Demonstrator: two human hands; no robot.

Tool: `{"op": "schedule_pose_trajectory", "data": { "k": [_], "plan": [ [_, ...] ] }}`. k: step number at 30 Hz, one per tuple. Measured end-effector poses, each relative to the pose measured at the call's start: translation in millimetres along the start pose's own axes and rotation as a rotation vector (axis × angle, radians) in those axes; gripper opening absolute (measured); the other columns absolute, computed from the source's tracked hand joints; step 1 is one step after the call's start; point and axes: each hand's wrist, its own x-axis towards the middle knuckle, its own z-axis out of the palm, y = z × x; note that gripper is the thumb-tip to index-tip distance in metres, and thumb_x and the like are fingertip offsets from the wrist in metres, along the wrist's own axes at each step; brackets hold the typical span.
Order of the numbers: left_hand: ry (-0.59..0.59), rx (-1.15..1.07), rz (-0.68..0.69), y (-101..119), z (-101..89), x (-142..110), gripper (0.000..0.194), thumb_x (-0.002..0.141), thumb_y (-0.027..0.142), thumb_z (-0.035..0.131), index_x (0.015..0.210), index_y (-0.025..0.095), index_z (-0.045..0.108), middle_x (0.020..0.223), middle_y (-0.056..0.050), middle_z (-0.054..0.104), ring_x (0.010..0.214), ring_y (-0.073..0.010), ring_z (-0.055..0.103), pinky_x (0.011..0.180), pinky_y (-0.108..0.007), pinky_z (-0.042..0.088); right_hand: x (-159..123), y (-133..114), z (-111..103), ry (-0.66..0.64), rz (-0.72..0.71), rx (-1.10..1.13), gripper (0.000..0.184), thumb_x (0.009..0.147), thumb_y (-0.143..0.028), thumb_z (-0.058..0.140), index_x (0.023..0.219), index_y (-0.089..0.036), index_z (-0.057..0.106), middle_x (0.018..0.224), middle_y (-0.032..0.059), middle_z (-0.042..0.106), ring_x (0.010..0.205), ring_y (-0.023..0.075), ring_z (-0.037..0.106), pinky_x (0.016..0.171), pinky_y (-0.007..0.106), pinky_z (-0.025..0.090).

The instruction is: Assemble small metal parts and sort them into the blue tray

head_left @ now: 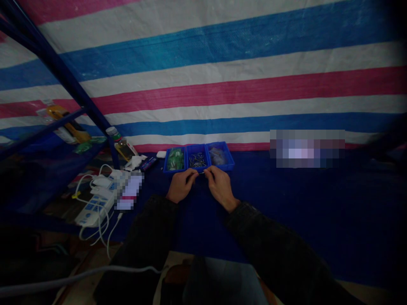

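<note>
My left hand [180, 185] and my right hand [219, 184] rest close together on a dark blue table [286, 203], both pinched on one thin small part [201, 173] held between their fingertips. Just beyond them stand three small blue bins side by side. The left bin [175, 159] holds green pieces, the middle bin [197, 160] holds several thin metal pins, and the right bin [218, 156] holds greyish parts in a clear bag. Dark sleeves cover both forearms.
A white power strip [95, 203] with plugs and white cables lies at the left. A blue metal rack [63, 80] holds a yellow tool [68, 123]; a small bottle [119, 142] stands by it. A striped tarp [222, 63] hangs behind the table.
</note>
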Motion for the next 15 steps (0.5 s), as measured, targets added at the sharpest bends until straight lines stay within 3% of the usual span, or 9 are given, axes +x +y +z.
{"op": "schedule_pose_trajectory", "data": {
  "k": [6,15],
  "plan": [
    [0.017,-0.013,-0.003,1.1,-1.5,0.2,0.024,0.102,0.034,0.051,0.093,0.018,0.066,0.068,0.003,0.062,0.061,-0.0110,0.058,0.065,-0.023,0.042,0.2,-2.4,-3.3,0.018,0.002,-0.013,0.030,0.103,-0.036,0.045,0.079,-0.023,0.057,0.074,0.0013,0.063,0.069,0.0187,0.059,0.067,0.030,0.038],
    [0.063,-0.050,-0.047,1.5,-2.4,0.8,0.026,0.102,0.036,0.052,0.090,0.017,0.066,0.067,0.002,0.063,0.060,-0.0111,0.058,0.062,-0.023,0.042,0.8,-2.7,-5.0,0.047,-0.050,0.140,0.014,0.099,-0.024,0.047,0.097,-0.022,0.062,0.093,0.0058,0.069,0.085,0.0213,0.065,0.077,0.032,0.047]
  ]
}}
